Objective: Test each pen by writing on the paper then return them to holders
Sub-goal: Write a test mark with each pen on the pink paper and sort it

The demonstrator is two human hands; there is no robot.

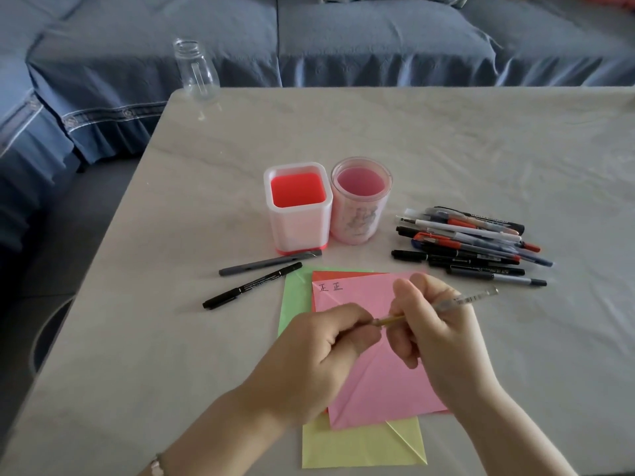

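Surface: pale, marble-veined table point(464, 142), with a blue-covered sofa point(343, 39) close behind its far edge. A clear glass bottle point(196, 72) stands upright at the far left corner.

Centre of table: square holder point(298, 214) with a red interior, and a round pink holder point(360, 204) just beside it on the right, both upright. To their right lies a loose pile of pens point(474, 245). In front of the square holder lie a grey pen point(268, 262) and a black pen point(252, 286), roughly parallel and apart from the pile.

Paper stack, near edge: pink sheet point(378, 383) on top, with green sheet point(293, 300) and yellow sheet point(360, 448) showing beneath. Two written marks point(330, 287) sit at the pink sheet's far left corner.

Hands, both above the pink sheet: the right hand point(436, 324) is curled round a clear-barrelled pen point(474, 296), back end pointing away to the right. The left hand point(319, 355) is curled, thumb and forefinger pinching the pen's near end — cap or bare tip, cannot tell; the fingers hide it. The pen is clear of the paper, held between the two hands.
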